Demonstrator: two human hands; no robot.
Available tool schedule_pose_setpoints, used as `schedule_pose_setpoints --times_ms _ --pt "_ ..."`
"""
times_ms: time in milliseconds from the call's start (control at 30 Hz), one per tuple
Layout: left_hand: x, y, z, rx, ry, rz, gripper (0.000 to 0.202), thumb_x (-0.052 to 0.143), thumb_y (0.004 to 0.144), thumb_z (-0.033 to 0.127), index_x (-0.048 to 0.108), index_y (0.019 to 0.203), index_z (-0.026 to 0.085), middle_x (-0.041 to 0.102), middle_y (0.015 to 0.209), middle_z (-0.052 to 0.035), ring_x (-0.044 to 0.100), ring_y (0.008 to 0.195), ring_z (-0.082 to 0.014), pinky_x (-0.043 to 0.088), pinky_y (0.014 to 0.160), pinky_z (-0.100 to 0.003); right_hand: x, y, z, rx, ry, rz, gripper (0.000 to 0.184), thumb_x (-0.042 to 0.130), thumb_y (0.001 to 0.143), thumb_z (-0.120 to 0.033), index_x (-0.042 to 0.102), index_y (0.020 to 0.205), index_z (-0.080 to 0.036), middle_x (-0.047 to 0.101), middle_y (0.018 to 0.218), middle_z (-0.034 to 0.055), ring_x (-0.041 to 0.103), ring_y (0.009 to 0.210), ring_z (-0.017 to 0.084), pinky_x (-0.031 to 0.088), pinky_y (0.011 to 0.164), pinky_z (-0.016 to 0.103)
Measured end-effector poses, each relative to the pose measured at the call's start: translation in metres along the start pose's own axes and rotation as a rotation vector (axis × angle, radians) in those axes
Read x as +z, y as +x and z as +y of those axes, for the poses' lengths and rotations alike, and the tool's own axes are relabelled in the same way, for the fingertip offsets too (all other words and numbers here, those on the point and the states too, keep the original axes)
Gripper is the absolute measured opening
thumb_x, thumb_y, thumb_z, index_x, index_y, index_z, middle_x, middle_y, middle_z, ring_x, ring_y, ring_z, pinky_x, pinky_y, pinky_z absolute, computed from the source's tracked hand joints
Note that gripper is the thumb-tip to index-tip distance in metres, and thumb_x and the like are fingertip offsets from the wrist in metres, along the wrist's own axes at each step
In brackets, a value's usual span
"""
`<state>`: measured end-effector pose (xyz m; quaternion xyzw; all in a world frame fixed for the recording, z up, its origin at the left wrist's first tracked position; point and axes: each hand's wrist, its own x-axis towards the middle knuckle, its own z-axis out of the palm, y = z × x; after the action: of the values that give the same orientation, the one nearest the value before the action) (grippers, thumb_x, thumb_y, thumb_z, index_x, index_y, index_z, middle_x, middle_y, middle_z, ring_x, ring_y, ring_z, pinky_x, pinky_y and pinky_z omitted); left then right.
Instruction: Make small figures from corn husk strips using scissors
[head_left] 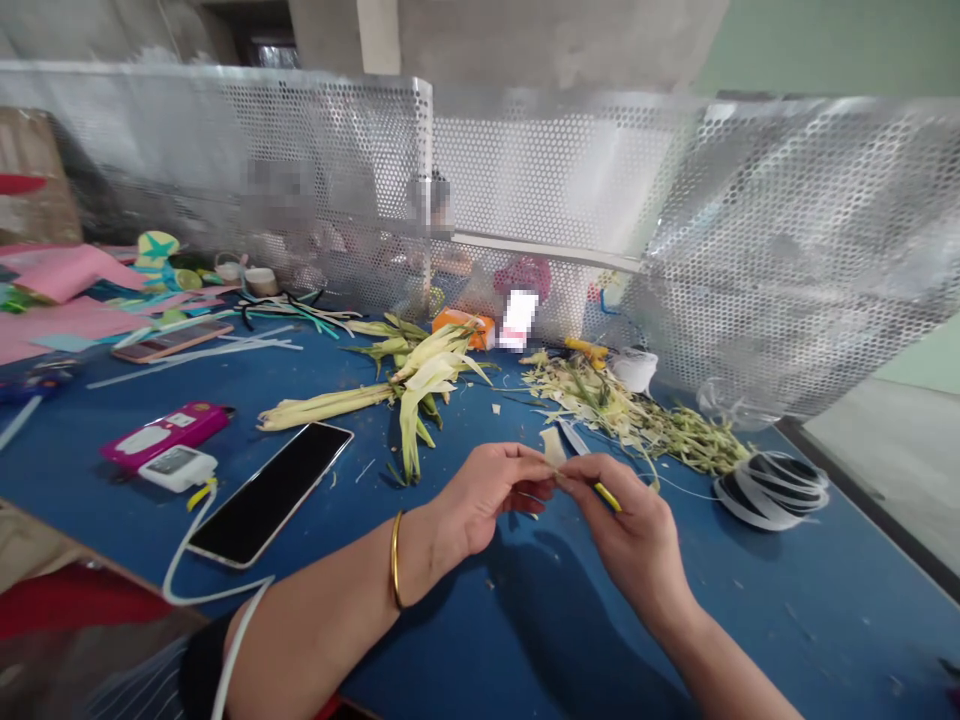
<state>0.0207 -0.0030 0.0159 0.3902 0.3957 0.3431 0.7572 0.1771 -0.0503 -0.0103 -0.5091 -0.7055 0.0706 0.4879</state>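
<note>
My left hand [484, 495], with a gold bangle at the wrist, pinches a small pale piece of corn husk [553, 446] between thumb and forefinger. My right hand [637, 525] meets it there, its thumb and forefinger closed at the husk's lower end. A cutting tool shows a grey blade [574, 440] beyond the right fingers and a yellow handle [607, 497] beside them; the rest is covered, and I cannot tell whether the hand grips it. Beyond my left hand lies a bundle of corn husks [431, 370].
Shredded husk scraps [622, 405] lie at the back right, near a roll of white strip [772, 490]. To the left are a black-screened phone [274, 495], a magenta device [169, 435] and a white cable [176, 580]. A perforated clear sheet [525, 170] stands behind the blue table [750, 600].
</note>
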Motion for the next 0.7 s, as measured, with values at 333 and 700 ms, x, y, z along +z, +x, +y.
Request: schedule_pose_setpoints --times_ms 333,700 --pt "0.0033 -0.0011 -0.0022 0.093 0.085 0.031 0.01 0.069 0.065 0.021 0.066 0.071 0.015 0.065 0.069 -0.0028 0.061 0.069 -0.0134 0.046 0.066 -0.026 0.0038 0.0021 -0.0016 0.127 0.106 0.004 0.011 0.057 0.09 -0.024 0.064 0.081 -0.024 0.068 0.079 -0.0006 0.063 0.075 0.017 0.047 0.07 0.028" --pt "0.0049 -0.003 -0.0013 0.167 0.186 0.046 0.01 0.069 0.065 0.024 0.066 0.07 0.015 0.064 0.069 -0.0019 0.059 0.072 -0.0146 0.044 0.064 -0.026 0.0054 0.0025 -0.0015 0.235 0.23 -0.02 0.01 0.057 0.089 -0.024 0.062 0.081 -0.022 0.069 0.076 0.0007 0.064 0.073 0.017 0.049 0.07 0.028"
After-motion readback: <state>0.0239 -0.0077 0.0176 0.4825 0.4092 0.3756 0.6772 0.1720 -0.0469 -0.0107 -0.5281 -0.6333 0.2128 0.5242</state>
